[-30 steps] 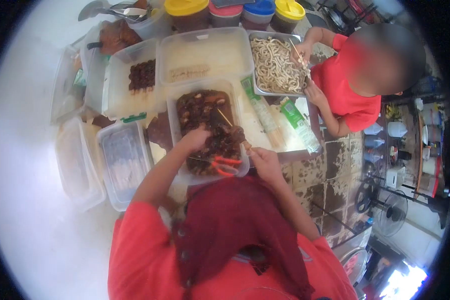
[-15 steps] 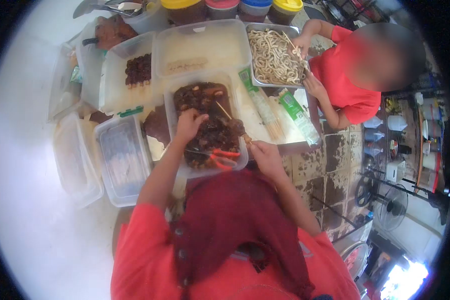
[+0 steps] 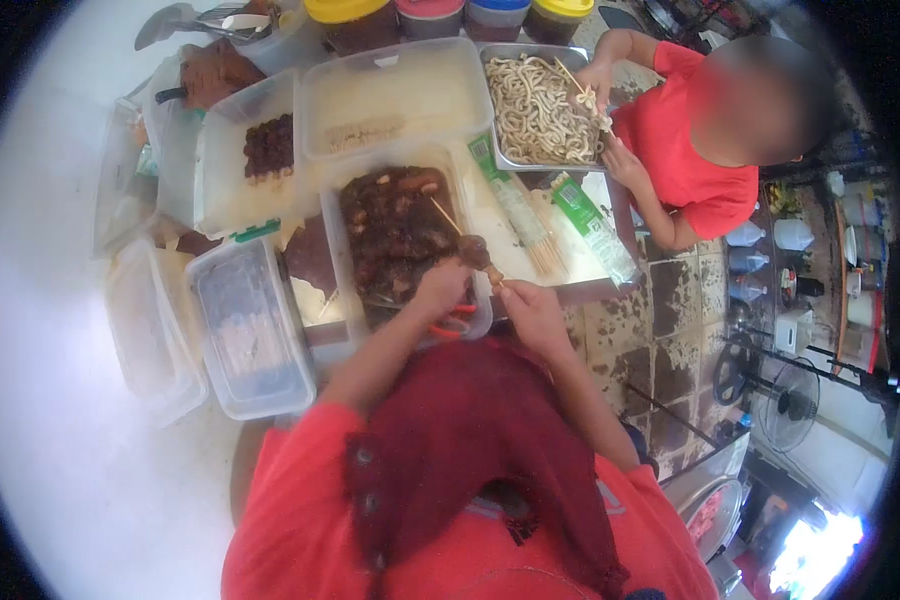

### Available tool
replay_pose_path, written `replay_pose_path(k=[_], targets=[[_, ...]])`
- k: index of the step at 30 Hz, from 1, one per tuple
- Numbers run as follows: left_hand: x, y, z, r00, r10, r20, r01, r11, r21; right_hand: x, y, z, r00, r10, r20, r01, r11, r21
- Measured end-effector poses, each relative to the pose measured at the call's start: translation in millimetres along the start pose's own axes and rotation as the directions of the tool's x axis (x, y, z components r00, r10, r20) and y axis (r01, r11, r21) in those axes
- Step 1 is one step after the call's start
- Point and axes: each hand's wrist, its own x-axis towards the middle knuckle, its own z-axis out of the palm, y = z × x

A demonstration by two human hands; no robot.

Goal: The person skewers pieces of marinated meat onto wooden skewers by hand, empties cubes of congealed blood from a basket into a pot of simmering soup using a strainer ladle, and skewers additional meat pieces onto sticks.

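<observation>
A bamboo skewer [image 3: 442, 211] carries several brown meat pieces [image 3: 475, 251] toward its lower end. My right hand [image 3: 532, 308] pinches that end, at the right rim of a clear plastic container [image 3: 338, 262]. Close beside the meat pieces is my left hand [image 3: 442, 288], its fingers curled together; what they hold, if anything, is hidden. Dark marinated meat [image 3: 390, 225] in brown sauce fills the container below. Partly covered by my left hand, the red handles [image 3: 458, 322] of a tool lie at its near end.
Packs of bamboo skewers [image 3: 515, 205] lie to the right. A co-worker's hands [image 3: 610, 130] work with a skewer over a metal tray [image 3: 545, 165] of pale, tube-like pieces. Finished dark skewers [image 3: 268, 148] sit in another container. Lidded tubs [image 3: 355, 25] line the back; clear boxes [image 3: 250, 330] stand left.
My left hand has moved from above the middle of the meat, right and toward me, to the skewer's meat pieces. My right hand keeps its grip on the skewer, nearly still.
</observation>
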Motion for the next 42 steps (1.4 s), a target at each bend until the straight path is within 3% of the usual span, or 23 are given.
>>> replay_pose_path(k=[3,4,6,7,9,15,18,22,25,27,28,33,36,42], targets=[[4,-22,-11,0.998,0.051,0.029,-0.044,0.978,-0.203,-4,-11,-5,1.000,-0.004,-0.006,0.004,1.000,-0.015],[-1,-33,-13,0.997,-0.061,0.054,0.080,0.877,-0.474,-7,-12,-5,1.000,-0.001,-0.005,0.002,1.000,0.007],[-10,-49,-21,0.951,-0.245,0.186,0.279,0.434,-0.856,-4,-3,-4,1.000,-0.001,0.000,0.001,0.994,0.106],[-14,-55,-22,0.948,-0.264,0.179,0.247,0.253,-0.935,-3,0,-3,1.000,-0.003,0.004,0.003,0.988,0.154],[-28,-46,-44,0.936,-0.308,0.169,0.135,-0.129,-0.982,-1,1,-2,1.000,0.006,0.012,-0.007,0.991,0.130],[-28,-35,-65,0.925,-0.358,0.126,-0.137,-0.624,-0.769,-1,1,4,0.993,-0.045,0.108,0.049,0.998,-0.032],[-26,-21,-73,0.937,-0.343,0.061,-0.188,-0.646,-0.740,-2,2,7,0.984,-0.079,0.158,0.094,0.992,-0.089],[-29,-11,-87,0.970,-0.243,-0.003,-0.135,-0.527,-0.839,0,1,6,0.980,-0.133,0.147,0.150,0.982,-0.113],[-30,-10,-91,0.984,-0.179,0.009,-0.075,-0.456,-0.887,2,1,3,0.979,-0.061,0.196,0.083,0.991,-0.105],[-26,-14,-89,0.986,-0.159,0.046,-0.035,-0.471,-0.881,-1,-9,5,0.978,-0.190,0.081,0.200,0.970,-0.140],[-25,-15,-87,0.975,-0.220,0.037,-0.080,-0.499,-0.863,-3,-12,7,0.967,-0.255,0.026,0.256,0.953,-0.161],[-13,-14,-89,0.905,-0.423,0.037,-0.239,-0.580,-0.779,-23,-15,5,0.990,-0.111,0.083,0.121,0.983,-0.137],[-10,-13,-91,0.927,-0.376,0.002,-0.255,-0.633,-0.731,-24,-10,6,0.989,-0.075,0.124,0.094,0.983,-0.159],[-9,-7,-94,0.898,-0.440,-0.017,-0.319,-0.623,-0.714,-25,-8,8,0.992,-0.099,0.081,0.109,0.987,-0.122]])
